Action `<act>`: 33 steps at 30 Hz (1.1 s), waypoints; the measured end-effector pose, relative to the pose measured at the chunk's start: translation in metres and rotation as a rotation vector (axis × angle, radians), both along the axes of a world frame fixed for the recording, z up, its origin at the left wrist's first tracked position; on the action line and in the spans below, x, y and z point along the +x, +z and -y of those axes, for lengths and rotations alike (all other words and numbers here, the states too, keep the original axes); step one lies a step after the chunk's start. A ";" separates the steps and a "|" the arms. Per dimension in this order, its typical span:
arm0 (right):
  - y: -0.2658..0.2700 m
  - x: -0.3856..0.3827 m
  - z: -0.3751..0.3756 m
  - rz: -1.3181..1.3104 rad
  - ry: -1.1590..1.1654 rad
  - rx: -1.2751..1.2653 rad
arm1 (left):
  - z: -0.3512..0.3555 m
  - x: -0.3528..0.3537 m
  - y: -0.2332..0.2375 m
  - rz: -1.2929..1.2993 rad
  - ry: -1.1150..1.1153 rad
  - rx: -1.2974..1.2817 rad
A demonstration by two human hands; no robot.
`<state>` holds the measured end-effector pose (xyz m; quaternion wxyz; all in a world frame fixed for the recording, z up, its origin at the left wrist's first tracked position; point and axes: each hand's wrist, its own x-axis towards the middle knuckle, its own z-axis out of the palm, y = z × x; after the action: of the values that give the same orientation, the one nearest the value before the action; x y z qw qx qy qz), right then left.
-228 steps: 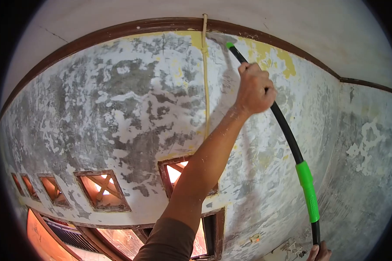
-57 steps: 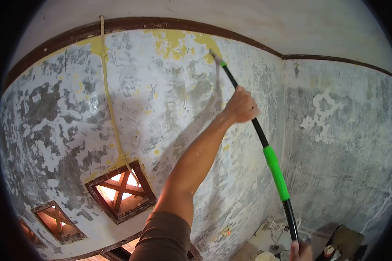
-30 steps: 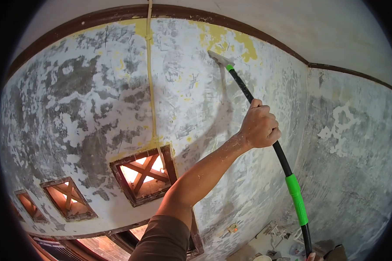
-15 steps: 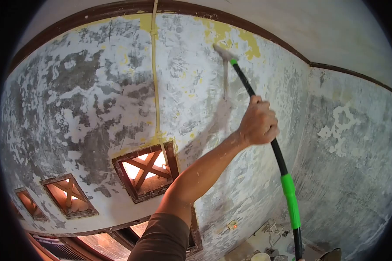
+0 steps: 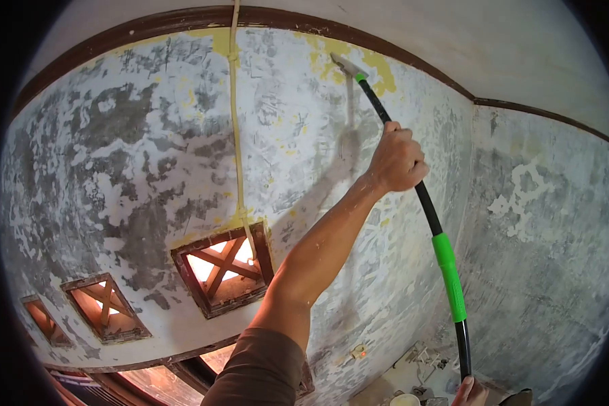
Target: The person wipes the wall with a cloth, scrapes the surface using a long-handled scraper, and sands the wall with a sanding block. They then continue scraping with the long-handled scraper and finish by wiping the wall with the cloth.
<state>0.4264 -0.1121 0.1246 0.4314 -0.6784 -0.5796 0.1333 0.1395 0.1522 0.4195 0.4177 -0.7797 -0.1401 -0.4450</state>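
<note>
A long black scraper pole (image 5: 423,196) with a green grip (image 5: 449,277) slants up the wall. Its metal blade (image 5: 347,65) rests against a patch of yellow paint (image 5: 379,71) just under the brown ceiling trim. My left hand (image 5: 396,159) is closed around the upper part of the pole, with the arm stretched up and a brown sleeve at the shoulder. My right hand (image 5: 468,392) grips the pole's lower end at the bottom edge of the view, and only part of it shows.
The scraped wall (image 5: 149,149) is mottled grey and white. A yellowish cable (image 5: 235,122) runs down it to a diamond-shaped vent (image 5: 223,267), with more vents (image 5: 105,308) to the left. The room corner (image 5: 477,169) is on the right. Clutter lies on the floor (image 5: 419,358) below.
The blade has slid up the wall toward the ceiling trim, onto the yellow patch. My left hand has risen slightly with the pole, and my right hand has come back into view.
</note>
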 end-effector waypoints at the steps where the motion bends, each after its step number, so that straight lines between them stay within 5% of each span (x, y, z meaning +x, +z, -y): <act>1: 0.002 -0.001 0.002 0.010 0.013 0.005 | -0.001 -0.001 0.003 0.005 0.001 0.012; 25: 0.028 -0.012 0.009 0.030 0.074 0.053 | 0.012 -0.004 0.021 -0.068 0.080 -0.073; 29: 0.016 0.001 0.005 0.064 0.028 -0.132 | 0.011 -0.009 0.015 -0.031 0.059 -0.018; 33: -0.046 -0.009 0.002 0.101 0.085 0.048 | 0.007 -0.014 0.021 -0.090 0.097 -0.051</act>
<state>0.4173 -0.1144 0.0787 0.4119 -0.6484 -0.6319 0.1030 0.1257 0.1456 0.4404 0.4247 -0.8016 -0.1698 -0.3849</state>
